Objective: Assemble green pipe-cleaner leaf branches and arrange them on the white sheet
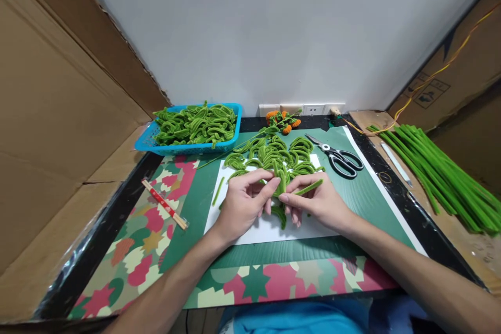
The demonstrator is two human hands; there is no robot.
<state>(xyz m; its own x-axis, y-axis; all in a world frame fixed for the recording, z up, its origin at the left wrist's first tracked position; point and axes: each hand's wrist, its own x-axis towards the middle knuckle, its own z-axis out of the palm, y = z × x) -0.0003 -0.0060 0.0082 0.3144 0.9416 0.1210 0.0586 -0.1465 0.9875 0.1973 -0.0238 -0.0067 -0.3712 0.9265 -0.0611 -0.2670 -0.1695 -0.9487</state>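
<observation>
Between my two hands is a small bundle of bent green pipe cleaners (280,180), held upright over a white paper sheet (250,236). My left hand (250,195) pinches the bundle from the left with thumb and forefinger. From the right, my right hand (313,199) pinches at its base, and one straight pipe cleaner end (312,187) sticks out past the fingers. Looped green pipe cleaner pieces (270,152) are heaped just behind the hands. A curved piece (279,216) hangs or lies below them; I cannot tell which. The fingertips partly hide the bundle's base.
A blue basket (188,149) heaped with green loops stands at back left. Black-handled scissors (340,158) lie right of the pile, beyond them long green pipe cleaners (442,177) and a white pen-like tool (396,164). Wrapped chopsticks (164,203) lie left. An orange-tipped stem (284,121) lies behind.
</observation>
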